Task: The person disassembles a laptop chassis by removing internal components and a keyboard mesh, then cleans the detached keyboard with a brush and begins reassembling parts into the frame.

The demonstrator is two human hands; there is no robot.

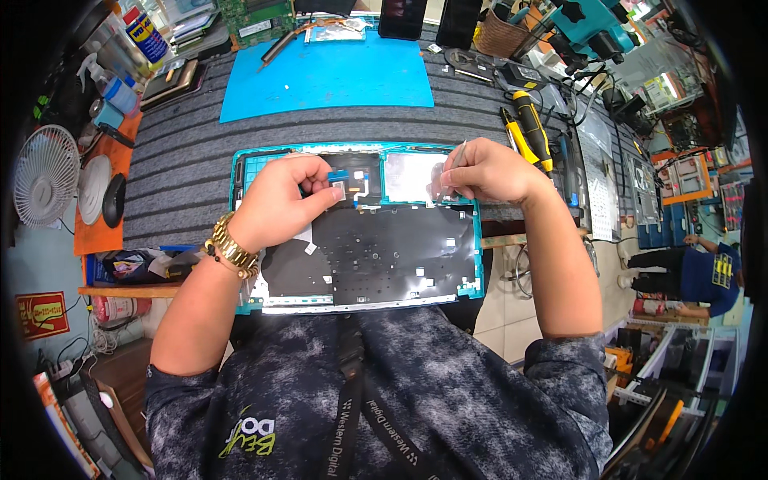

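A teal-edged laptop top case lies with its inner side up in front of me, its near edge by my lap. Its black keyboard backing faces me, and a silvery touchpad back sits beyond it. Between thumb and fingers, my left hand pinches the left end of a small blue circuit board, with a white flat cable beside it. My right hand is closed in a pinch over the touchpad's right side. From its fingers sticks a thin metal tool, mostly hidden; its exact kind cannot be made out.
A blue mat lies on the grey striped bench cover. Yellow-and-black screwdrivers and a loose keyboard are at the right. A white fan stands at the left. Another person is off to the far right.
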